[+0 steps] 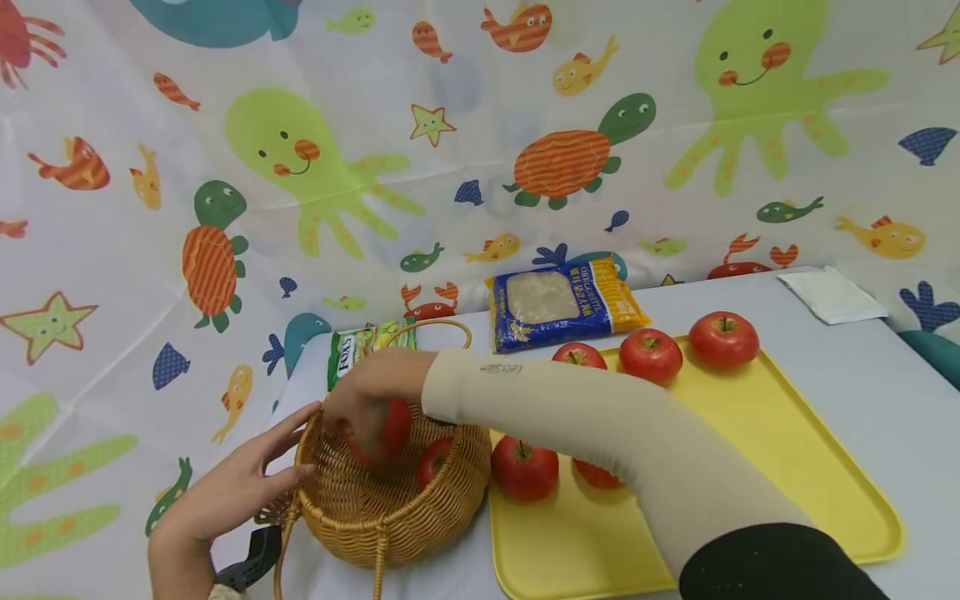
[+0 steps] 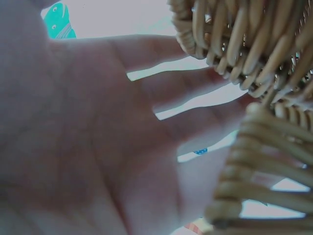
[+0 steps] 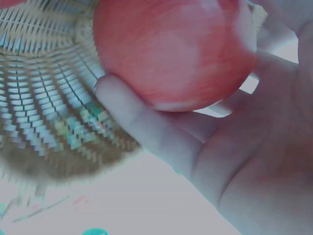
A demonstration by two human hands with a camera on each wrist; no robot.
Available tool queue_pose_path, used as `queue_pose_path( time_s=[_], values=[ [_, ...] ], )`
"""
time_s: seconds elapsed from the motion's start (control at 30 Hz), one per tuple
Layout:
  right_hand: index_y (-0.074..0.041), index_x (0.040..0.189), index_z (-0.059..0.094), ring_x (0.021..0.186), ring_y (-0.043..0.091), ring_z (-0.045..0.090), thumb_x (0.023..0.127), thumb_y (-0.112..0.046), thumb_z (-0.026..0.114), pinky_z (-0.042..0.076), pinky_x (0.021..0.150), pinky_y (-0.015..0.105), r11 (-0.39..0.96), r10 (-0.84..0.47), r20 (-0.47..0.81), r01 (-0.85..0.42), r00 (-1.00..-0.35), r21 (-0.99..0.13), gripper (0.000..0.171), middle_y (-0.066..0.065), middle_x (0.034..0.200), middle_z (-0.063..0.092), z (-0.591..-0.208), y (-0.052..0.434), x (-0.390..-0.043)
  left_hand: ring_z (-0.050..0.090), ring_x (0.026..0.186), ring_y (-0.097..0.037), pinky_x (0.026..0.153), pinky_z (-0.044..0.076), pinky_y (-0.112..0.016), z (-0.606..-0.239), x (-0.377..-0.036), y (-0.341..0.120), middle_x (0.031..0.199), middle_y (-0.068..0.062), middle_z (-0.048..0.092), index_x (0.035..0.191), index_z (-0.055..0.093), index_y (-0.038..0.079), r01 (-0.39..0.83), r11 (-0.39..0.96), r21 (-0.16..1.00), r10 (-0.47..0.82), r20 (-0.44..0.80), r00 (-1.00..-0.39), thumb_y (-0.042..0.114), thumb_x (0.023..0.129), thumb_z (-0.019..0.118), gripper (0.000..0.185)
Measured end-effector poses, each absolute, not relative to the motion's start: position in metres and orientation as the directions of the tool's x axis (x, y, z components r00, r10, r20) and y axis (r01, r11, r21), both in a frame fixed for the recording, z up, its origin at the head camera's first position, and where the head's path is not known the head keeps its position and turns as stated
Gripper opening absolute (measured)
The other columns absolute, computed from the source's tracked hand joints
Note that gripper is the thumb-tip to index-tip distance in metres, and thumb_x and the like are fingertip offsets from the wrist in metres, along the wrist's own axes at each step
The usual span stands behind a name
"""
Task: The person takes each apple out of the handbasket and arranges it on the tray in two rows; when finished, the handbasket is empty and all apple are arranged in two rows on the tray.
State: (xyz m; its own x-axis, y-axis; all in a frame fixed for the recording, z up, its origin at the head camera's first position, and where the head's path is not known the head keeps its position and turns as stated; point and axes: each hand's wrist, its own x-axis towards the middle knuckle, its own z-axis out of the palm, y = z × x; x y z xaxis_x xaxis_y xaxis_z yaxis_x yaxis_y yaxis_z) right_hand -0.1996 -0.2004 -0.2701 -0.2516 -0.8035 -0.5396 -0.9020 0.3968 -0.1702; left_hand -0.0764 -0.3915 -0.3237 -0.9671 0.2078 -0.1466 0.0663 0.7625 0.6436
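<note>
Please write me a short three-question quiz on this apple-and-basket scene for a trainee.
1. True or false: the right hand holds an apple inside the wicker basket.
2. How many apples lie on the yellow tray?
3. The left hand: A) grips the handle, B) rests open against the basket's side, C) holds an apple.

Key: 1 true; 2 five; 3 B.

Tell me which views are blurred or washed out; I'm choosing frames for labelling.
Head view: evenly lit and sharp, basket and tray crisp. Left wrist view: left hand soft, too close, backlit by bright gaps between the fingers. Right wrist view: apple fairly clear, the wicker smeared, the whole frame pale and bluish.
</note>
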Motion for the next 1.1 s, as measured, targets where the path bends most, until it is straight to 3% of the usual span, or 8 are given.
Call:
queue_pose_path(
  time_s=[0.1,0.2,0.27,0.43,0.57,0.7,0.9,1.1],
  values=[
    [-0.024,0.144,0.053,0.11,0.01,0.053,0.084,-0.034,0.082,0.055,0.083,0.027,0.315,-0.903,-0.395,-0.886,-0.169,-0.34,0.068,-0.008,0.125,0.055,-0.251,-0.169,-0.21,0.032,0.142,-0.057,0.099,0.049,-0.059,-0.323,-0.076,-0.391,0.162,-0.021,0.032,0.162,0.027,0.014,0.079,0.772,0.631,0.217,-0.145,-0.965,0.029,0.102,0.064,0.072],
    [-0.019,0.146,0.05,0.109,0.011,0.056,0.086,-0.031,0.079,0.052,0.086,0.025,0.229,-0.972,-0.151,-0.851,-0.178,-0.473,0.068,-0.003,0.126,0.058,-0.241,-0.119,-0.217,0.031,0.143,-0.057,0.099,0.048,-0.059,-0.323,-0.076,-0.391,0.162,-0.021,0.032,0.163,0.026,0.015,0.073,0.769,0.635,0.216,-0.15,-0.965,0.029,0.102,0.064,0.072],
    [-0.017,0.151,0.046,0.11,0.012,0.056,0.088,-0.03,0.077,0.05,0.09,0.026,0.211,-0.969,0.001,-0.834,-0.246,-0.51,0.071,-0.002,0.13,0.058,-0.239,-0.08,-0.218,0.028,0.143,-0.058,0.097,0.048,-0.064,-0.323,-0.076,-0.391,0.162,-0.022,0.032,0.163,0.026,0.015,0.056,0.759,0.649,0.209,-0.161,-0.965,0.029,0.102,0.064,0.073],
    [-0.02,0.152,0.045,0.116,0.016,0.055,0.087,-0.032,0.079,0.054,0.091,0.035,0.333,-0.815,0.203,-0.726,-0.542,-0.602,0.074,-0.001,0.139,0.055,-0.261,0.018,-0.205,0.023,0.144,-0.06,0.096,0.046,-0.07,-0.323,-0.077,-0.389,0.162,-0.025,0.031,0.163,0.024,0.014,0.011,0.745,0.667,0.18,-0.186,-0.966,0.029,0.101,0.065,0.076],
    [-0.02,0.151,0.047,0.119,0.021,0.057,0.088,-0.035,0.08,0.056,0.091,0.043,0.443,-0.652,0.222,-0.602,-0.725,-0.664,0.073,0.001,0.138,0.057,-0.296,0.085,-0.189,0.024,0.144,-0.06,0.095,0.046,-0.071,-0.323,-0.076,-0.388,0.161,-0.025,0.032,0.163,0.024,0.015,0.014,0.75,0.661,0.178,-0.183,-0.967,0.03,0.101,0.065,0.076],
    [-0.019,0.151,0.046,0.118,0.029,0.059,0.088,-0.039,0.081,0.058,0.087,0.049,0.537,-0.511,0.174,-0.47,-0.842,-0.701,0.074,0.007,0.137,0.059,-0.329,0.135,-0.171,0.025,0.143,-0.06,0.095,0.046,-0.071,-0.321,-0.076,-0.388,0.161,-0.024,0.033,0.163,0.025,0.015,0.038,0.763,0.645,0.187,-0.164,-0.969,0.03,0.101,0.065,0.075],
    [-0.012,0.151,0.045,0.117,0.037,0.059,0.087,-0.04,0.082,0.058,0.085,0.053,0.594,-0.416,0.122,-0.371,-0.901,-0.714,0.08,0.016,0.136,0.059,-0.37,0.173,-0.155,0.027,0.143,-0.06,0.096,0.041,-0.076,-0.32,-0.074,-0.388,0.161,-0.025,0.032,0.163,0.024,0.015,0.048,0.781,0.623,0.186,-0.158,-0.97,0.029,0.102,0.064,0.075],
    [-0.008,0.147,0.048,0.116,0.035,0.059,0.086,-0.041,0.082,0.057,0.087,0.053,0.602,-0.388,0.06,-0.301,-0.92,-0.74,0.077,0.014,0.133,0.061,-0.4,0.184,-0.147,0.027,0.143,-0.06,0.098,0.043,-0.073,-0.322,-0.073,-0.386,0.162,-0.026,0.029,0.163,0.024,0.012,0.06,0.771,0.634,0.203,-0.155,-0.967,0.026,0.102,0.064,0.075]
  ],
)
